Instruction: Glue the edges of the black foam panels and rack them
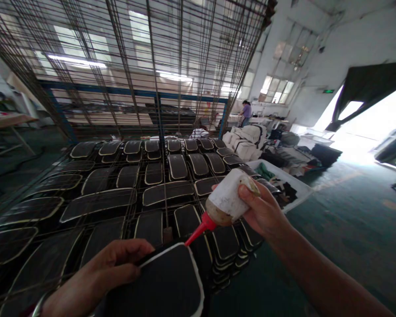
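My right hand (262,204) is wrapped round a stained white glue bottle (227,193), tilted down to the left. Its red nozzle (199,229) meets the upper corner of a black panel (165,279) with rounded corners. A white line of glue runs along the panel's top and right edges. My left hand (108,268) grips the panel at its upper left edge, the thumb on top and the fingers behind. The panel's lower part is cut off by the frame.
Behind the panel, a wire rack (166,193) carries rows of black pieces edged with pale lines. More wire shelves (152,57) tilt up above it. A white bin (300,196) of scraps stands at right, near white bundles (246,141). Farther back is a person (246,113).
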`<state>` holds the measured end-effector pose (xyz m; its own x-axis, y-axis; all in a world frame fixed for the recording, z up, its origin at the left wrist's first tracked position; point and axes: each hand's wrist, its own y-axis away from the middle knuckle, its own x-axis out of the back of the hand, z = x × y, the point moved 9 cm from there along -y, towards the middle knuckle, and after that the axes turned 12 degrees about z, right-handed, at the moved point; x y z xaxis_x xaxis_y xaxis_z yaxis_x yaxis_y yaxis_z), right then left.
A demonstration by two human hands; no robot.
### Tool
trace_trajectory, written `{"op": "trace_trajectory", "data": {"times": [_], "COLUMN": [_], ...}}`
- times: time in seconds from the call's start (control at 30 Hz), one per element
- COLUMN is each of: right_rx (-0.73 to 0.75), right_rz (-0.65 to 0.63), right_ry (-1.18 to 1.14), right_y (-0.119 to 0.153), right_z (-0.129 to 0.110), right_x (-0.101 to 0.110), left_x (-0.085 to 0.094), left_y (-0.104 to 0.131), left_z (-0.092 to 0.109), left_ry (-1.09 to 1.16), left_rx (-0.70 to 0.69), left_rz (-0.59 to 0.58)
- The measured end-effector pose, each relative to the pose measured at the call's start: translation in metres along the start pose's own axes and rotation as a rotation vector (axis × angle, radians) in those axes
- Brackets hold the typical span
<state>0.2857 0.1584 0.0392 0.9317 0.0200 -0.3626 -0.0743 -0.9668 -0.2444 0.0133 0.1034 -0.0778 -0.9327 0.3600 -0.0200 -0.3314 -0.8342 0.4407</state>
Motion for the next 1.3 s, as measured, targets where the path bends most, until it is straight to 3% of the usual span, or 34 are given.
{"op": "trace_trajectory", "data": {"times": [0.43,0.73,0.9,1.07,1.13,1.3], "right_rx": [-0.006,-0.034,-0.048,-0.097,-0.112,-0.089], "right_rz": [-0.049,-0.032,-0.016,-0.023,-0.023,0.056], "right_ry": [-0.085,-0.137,-0.179,-0.204,-0.216,-0.216], "right_y": [0.007,0.013,0.015,0.020,0.021,0.009], "right_z": [0.006,0.013,0.019,0.027,0.030,0.037], "right_x": [0.004,0.009,0.010,0.010,0.008,0.004], "left_x": [0.000,0.018,0.025,0.031,0.032,0.019], "left_y": [0.001,0.002,0.009,0.017,0.018,0.019], "left_z": [0.004,-0.002,0.000,0.000,-0.002,-0.004], "left_ry": [0.119,0.179,0.243,0.281,0.262,0.142], "left_rx": [0.014,0.030,0.027,0.022,0.028,0.023], "left_rz": [-0.032,0.082,0.264,0.357,0.328,0.114]}}
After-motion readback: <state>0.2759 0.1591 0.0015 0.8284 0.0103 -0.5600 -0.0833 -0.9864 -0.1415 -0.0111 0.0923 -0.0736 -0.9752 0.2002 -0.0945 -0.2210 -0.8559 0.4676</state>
